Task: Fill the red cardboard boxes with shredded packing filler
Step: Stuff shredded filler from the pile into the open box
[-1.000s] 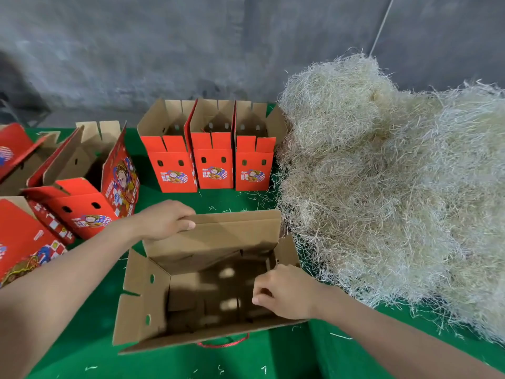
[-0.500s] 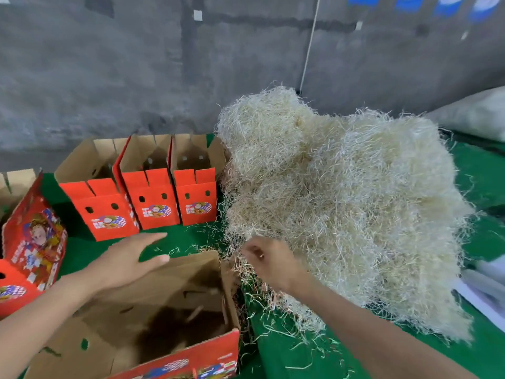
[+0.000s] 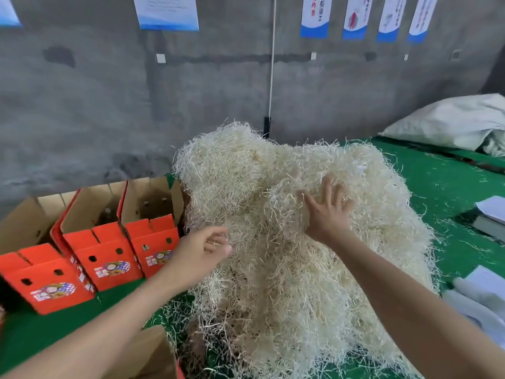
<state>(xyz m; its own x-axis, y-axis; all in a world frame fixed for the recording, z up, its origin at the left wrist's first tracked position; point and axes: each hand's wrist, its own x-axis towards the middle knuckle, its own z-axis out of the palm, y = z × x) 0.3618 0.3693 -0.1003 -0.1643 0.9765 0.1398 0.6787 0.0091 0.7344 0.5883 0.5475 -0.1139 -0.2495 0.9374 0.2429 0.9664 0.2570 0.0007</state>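
Pale shredded packing filler (image 3: 273,283) lies heaped on the green table covering (image 3: 442,187). The right hand (image 3: 328,214) presses on the heap at 1 o'clock, fingers spread apart. The left hand (image 3: 200,251), fingers curled, meets the heap edge at 9 o'clock; grip on strands cannot be told. Three open red cardboard boxes (image 3: 109,261) stand at 9 o'clock, beside the heap.

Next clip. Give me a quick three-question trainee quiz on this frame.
1. True or false: the right hand rests, fingers spread, on the filler pile.
2. How many open red boxes stand in the row left of the pile? A two, B three, C five.
3. Fill in: the table cover is ___.
Key: 1 true; 2 B; 3 green.
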